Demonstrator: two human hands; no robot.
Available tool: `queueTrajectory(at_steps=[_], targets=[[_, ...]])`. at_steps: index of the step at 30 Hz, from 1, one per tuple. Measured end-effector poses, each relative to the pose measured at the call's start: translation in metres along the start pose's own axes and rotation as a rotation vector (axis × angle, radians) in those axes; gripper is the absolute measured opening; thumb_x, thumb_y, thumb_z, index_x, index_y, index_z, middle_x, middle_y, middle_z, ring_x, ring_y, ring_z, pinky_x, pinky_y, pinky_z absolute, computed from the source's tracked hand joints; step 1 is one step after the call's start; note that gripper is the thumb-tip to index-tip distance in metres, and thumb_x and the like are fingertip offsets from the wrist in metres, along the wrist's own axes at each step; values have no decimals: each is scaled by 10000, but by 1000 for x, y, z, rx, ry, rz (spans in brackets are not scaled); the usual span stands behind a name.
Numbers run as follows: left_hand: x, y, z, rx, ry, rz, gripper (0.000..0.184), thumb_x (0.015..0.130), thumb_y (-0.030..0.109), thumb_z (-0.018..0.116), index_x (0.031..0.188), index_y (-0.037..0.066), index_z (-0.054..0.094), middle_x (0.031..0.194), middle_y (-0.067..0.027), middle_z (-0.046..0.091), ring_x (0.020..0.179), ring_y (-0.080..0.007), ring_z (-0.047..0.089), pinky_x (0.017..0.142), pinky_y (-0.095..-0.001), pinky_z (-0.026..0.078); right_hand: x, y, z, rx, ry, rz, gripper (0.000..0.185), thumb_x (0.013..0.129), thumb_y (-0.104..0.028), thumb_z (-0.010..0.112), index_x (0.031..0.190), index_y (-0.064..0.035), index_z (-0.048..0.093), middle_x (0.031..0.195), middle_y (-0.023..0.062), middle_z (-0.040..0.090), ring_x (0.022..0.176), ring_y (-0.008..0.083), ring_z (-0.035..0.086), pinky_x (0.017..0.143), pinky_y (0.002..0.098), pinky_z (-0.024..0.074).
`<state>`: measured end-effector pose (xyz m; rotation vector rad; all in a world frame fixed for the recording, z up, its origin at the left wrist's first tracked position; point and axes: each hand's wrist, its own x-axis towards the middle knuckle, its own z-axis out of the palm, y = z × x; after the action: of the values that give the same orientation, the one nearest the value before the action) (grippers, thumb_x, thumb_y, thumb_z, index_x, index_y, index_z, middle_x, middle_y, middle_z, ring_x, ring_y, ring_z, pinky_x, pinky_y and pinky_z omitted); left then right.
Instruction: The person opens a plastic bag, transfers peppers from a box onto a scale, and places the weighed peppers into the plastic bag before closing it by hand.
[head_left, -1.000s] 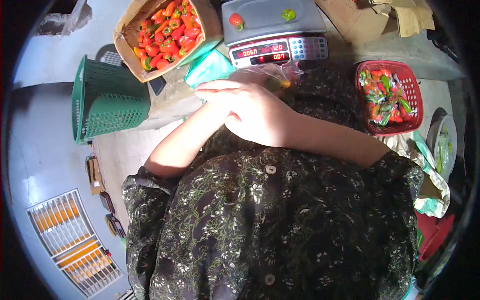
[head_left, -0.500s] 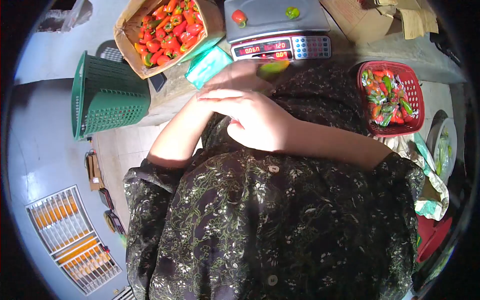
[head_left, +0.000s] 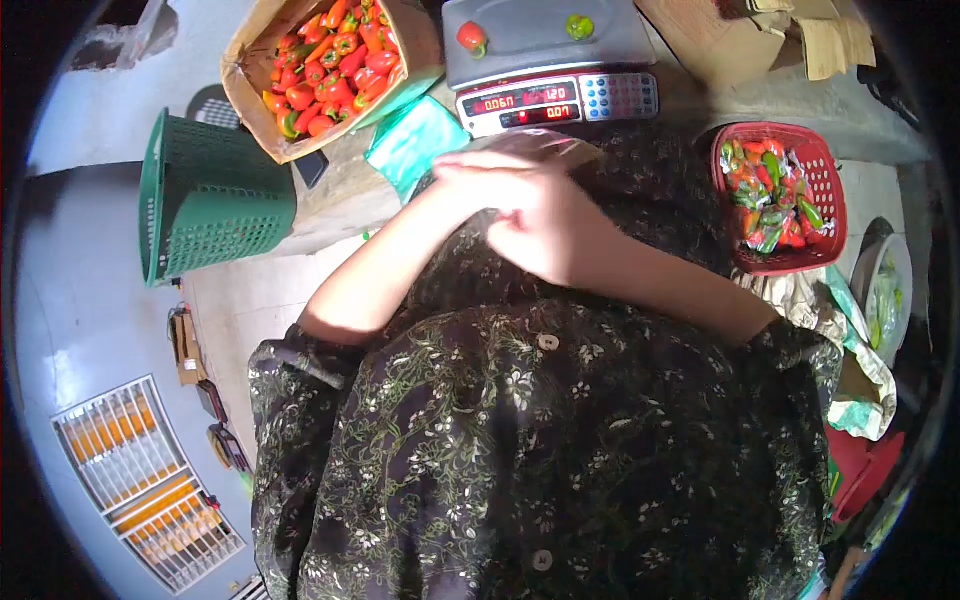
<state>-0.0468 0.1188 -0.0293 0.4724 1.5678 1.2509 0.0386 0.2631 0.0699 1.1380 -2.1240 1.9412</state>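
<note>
My left hand [head_left: 478, 168] and my right hand [head_left: 548, 222] overlap in front of my body, washed out by bright light. Just past the hands, a see-through plastic bag [head_left: 568, 148] shows, blurred; my left hand seems to grip it, though most of its fingers are hidden. The right hand is closed, with its thumb bent in, and what its fingers hold is out of sight. Beyond them stands a digital scale [head_left: 620, 97] with lit red figures. On its pan lie a red pepper [head_left: 471, 39] and a green pepper [head_left: 579, 27].
An open paper bag of red and orange peppers [head_left: 335, 75] stands left of the scale, near a green plastic packet [head_left: 413, 142] and a dark phone [head_left: 311, 169]. A green basket [head_left: 215, 205] is at left. At right, a red basket [head_left: 838, 205] holds plastic-wrapped peppers.
My hands have shifted a little to the right. The green-yellow pepper that showed blurred beyond them is no longer visible; clear plastic shows there now. The scale's peppers stay put.
</note>
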Motion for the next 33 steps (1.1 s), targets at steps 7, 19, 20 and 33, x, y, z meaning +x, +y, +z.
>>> queueTrajectory(at_steps=[7, 19, 20, 33], targets=[[-63, 123, -11, 338, 149, 252, 346, 932, 292, 488, 1129, 25, 586, 962, -81, 642, 948, -174, 588, 851, -312, 456, -21, 3, -87, 205, 229, 600, 460, 782, -10, 478, 1235, -50, 551, 1079, 39, 632, 661, 71, 528, 602, 214, 465], [50, -18, -161, 1023, 1192, -89, 532, 782, 410, 668, 1260, 240, 505, 1066, -242, 582, 1063, -381, 540, 938, -423, 435, 1, -23, -84, 48, 205, 625, 546, 748, 60, 421, 1282, -16, 504, 1215, 72, 572, 793, 43, 517, 619, 163, 417], [52, -21, -163, 955, 1190, -3, 520, 777, 386, 678, 1240, 216, 512, 1038, -216, 599, 1041, -372, 553, 920, -414, 446, 2, -23, -83, 56, 231, 636, 573, 724, 46, 438, 1293, -9, 490, 1189, 73, 586, 662, 33, 472, 557, 157, 395], [-64, 160, 0, 1022, 438, 404, 274, 806, 197, 627, 1034, 51, 591, 941, -149, 661, 803, -291, 649, 746, -356, 503, 41, 4, -82, 247, 339, 659, 527, 763, -25, 476, 1288, -54, 511, 646, -1, 539, 509, 62, 458, 510, 205, 406]])
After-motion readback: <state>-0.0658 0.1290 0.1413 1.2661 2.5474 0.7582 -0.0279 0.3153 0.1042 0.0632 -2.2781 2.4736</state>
